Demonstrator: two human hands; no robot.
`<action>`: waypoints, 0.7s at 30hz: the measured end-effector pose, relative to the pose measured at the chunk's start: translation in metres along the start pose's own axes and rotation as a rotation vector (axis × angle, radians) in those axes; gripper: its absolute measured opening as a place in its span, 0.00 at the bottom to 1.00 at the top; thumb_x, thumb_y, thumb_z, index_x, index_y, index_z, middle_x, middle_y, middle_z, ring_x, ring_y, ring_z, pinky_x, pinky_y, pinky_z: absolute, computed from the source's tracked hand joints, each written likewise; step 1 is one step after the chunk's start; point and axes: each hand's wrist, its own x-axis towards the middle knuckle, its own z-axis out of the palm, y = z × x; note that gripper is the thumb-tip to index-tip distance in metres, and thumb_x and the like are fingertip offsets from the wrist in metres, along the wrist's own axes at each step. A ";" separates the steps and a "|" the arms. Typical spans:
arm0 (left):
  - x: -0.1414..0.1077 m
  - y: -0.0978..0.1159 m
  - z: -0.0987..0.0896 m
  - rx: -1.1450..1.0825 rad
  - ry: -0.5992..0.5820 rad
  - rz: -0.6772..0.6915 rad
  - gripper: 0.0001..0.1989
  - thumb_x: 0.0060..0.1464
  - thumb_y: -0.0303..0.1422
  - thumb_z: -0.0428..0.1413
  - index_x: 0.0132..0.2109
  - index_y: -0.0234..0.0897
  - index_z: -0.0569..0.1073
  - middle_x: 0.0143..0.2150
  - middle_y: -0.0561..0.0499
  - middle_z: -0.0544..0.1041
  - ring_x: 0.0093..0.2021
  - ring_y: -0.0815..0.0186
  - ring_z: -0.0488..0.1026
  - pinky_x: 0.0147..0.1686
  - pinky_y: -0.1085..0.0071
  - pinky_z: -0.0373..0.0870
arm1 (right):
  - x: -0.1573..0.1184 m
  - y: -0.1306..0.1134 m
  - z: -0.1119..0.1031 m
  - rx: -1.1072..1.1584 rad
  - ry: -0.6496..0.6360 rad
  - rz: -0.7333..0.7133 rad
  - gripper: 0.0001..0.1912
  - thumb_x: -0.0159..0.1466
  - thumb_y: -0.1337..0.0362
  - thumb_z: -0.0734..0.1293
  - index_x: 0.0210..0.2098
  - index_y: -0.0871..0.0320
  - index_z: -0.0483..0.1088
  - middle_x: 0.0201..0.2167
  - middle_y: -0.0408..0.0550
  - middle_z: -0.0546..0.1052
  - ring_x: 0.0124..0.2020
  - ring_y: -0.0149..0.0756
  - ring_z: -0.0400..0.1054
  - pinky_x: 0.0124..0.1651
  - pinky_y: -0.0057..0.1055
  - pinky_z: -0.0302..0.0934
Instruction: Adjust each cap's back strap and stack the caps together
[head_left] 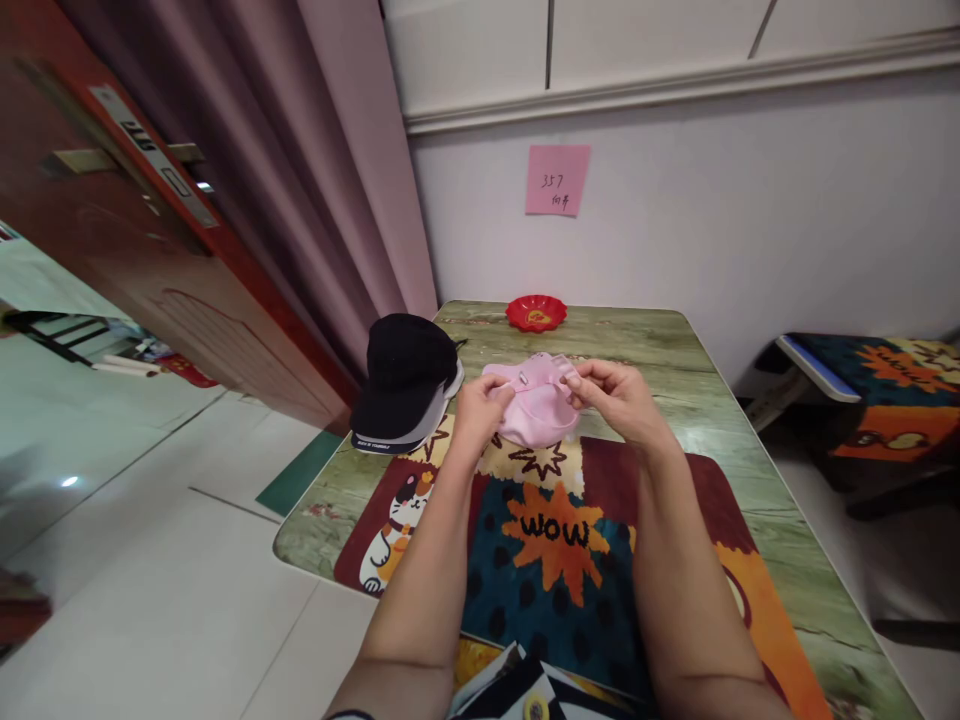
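Pink cap (538, 425) is located over the far edge of the printed mat (555, 590) on the table (637, 335); contact with the surface beneath cannot be confirmed. The rounded fabric side is directed toward the person; the strap (551, 378) with metal buckle (523, 379) lies on the far side, running left to right between the hands. Visor direction cannot be told. No clear long axis is evident, the cap being about as broad as it is deep. Left hand (480, 408): fingers pinch the left edge, near the buckle. Right hand (619, 400): thumb and index finger grip the right end of the strap. The cap sits between both sets of fingertips. Black cap (409, 365) stands just left, brim toward the person's near left.
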 end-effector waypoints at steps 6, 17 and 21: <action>-0.013 0.028 -0.002 -0.500 -0.172 -0.090 0.12 0.45 0.36 0.65 0.38 0.37 0.78 0.18 0.58 0.69 0.17 0.74 0.62 0.20 0.76 0.58 | 0.001 0.002 0.007 0.059 0.040 0.079 0.20 0.61 0.46 0.71 0.35 0.58 0.76 0.25 0.44 0.77 0.26 0.31 0.68 0.30 0.28 0.61; -0.022 0.033 0.013 -0.434 -0.143 -0.056 0.10 0.48 0.38 0.65 0.35 0.37 0.76 0.19 0.57 0.69 0.17 0.73 0.63 0.18 0.76 0.59 | 0.007 0.006 0.029 0.036 -0.058 0.194 0.21 0.56 0.45 0.73 0.28 0.59 0.74 0.23 0.43 0.74 0.25 0.30 0.65 0.30 0.27 0.59; -0.024 0.032 0.019 -0.371 -0.094 0.045 0.08 0.52 0.35 0.61 0.38 0.37 0.76 0.24 0.55 0.72 0.18 0.73 0.65 0.20 0.76 0.62 | 0.007 0.004 0.029 0.059 -0.026 0.224 0.21 0.57 0.46 0.73 0.26 0.59 0.72 0.22 0.43 0.73 0.23 0.28 0.62 0.27 0.26 0.55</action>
